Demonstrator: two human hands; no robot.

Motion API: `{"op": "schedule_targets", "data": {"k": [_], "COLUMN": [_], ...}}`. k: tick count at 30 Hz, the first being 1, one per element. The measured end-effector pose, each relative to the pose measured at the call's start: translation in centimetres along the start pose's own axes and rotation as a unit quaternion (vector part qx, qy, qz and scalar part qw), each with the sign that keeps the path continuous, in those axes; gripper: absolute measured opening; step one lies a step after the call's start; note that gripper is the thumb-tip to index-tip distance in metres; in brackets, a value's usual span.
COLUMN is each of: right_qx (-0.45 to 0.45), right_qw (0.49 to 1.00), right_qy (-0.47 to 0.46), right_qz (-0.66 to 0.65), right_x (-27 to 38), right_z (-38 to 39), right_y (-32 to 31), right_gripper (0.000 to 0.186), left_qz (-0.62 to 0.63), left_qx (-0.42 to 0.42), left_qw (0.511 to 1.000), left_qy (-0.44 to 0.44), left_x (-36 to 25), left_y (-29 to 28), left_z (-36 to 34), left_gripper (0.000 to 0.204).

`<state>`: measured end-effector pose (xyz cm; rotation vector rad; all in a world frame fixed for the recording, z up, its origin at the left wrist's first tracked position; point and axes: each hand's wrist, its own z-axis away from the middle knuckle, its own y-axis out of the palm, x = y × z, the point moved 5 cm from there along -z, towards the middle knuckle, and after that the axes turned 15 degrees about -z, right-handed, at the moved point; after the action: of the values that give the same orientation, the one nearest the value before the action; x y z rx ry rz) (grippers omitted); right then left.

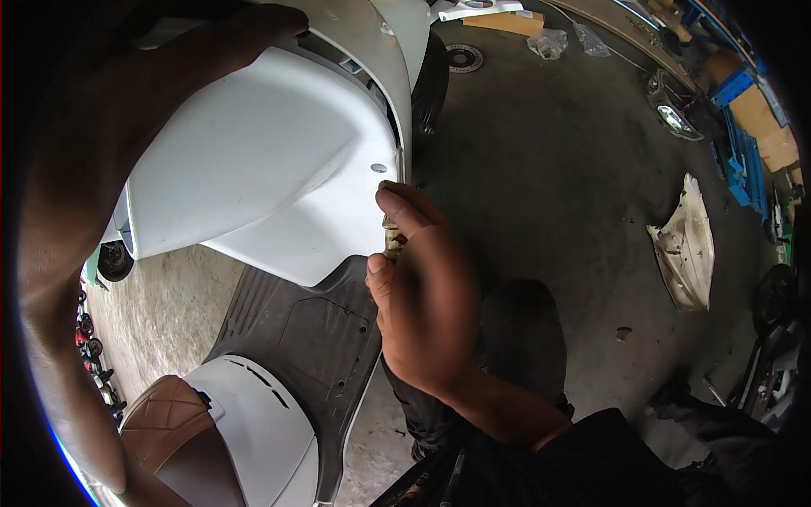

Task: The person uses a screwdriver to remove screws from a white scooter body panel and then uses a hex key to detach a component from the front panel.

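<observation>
A white inner leg-shield panel of a scooter sits against the paler outer front cover, with a dark gap between them near the top. My left hand reaches over the panel's upper left side, holding it; some of its fingers are hidden behind the panel. At the panel's right edge, below a small oval hole, my right hand is closed, fingers above and thumb below. A small yellowish piece shows between them; I cannot tell whether it belongs to the cover's edge.
Below the panel lie the black footboard and a brown-and-white seat. A worn white body panel rests on the floor at right. Farther off are a headlight, blue racking and plastic bags.
</observation>
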<state>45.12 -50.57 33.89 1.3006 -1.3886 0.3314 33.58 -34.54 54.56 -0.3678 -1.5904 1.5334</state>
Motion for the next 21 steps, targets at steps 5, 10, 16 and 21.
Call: {"op": "schedule_targets", "data": {"k": [5,10,16,21], "right_qx": [0.01,0.09,0.098,0.072], "right_qw": [0.997,0.99,0.949,0.984], "right_qy": [0.043,0.107,0.298,0.16], "right_qz": [-0.058,0.033,-0.02,-0.042], "right_x": [-0.1,3.0,4.4,2.4], "right_z": [0.2,-2.8,-4.2,-2.4], "right_y": [-1.5,-3.6,-6.1,-4.6], "right_gripper": [0.039,0.04,0.036,0.039], "left_qz": [-0.261,-0.428,-0.331,-0.339], "left_qx": [-0.168,-0.353,-0.382,-0.416], "left_qw": [0.946,0.811,0.855,0.838], "left_qy": [0.092,0.188,0.114,0.096], "left_x": [-3.8,-10.7,-12.7,-13.8], "left_y": [-2.6,-2.1,2.6,1.4], "left_z": [0.1,1.2,0.2,-1.0], "left_gripper": [0.041,0.037,0.037,0.024]}}
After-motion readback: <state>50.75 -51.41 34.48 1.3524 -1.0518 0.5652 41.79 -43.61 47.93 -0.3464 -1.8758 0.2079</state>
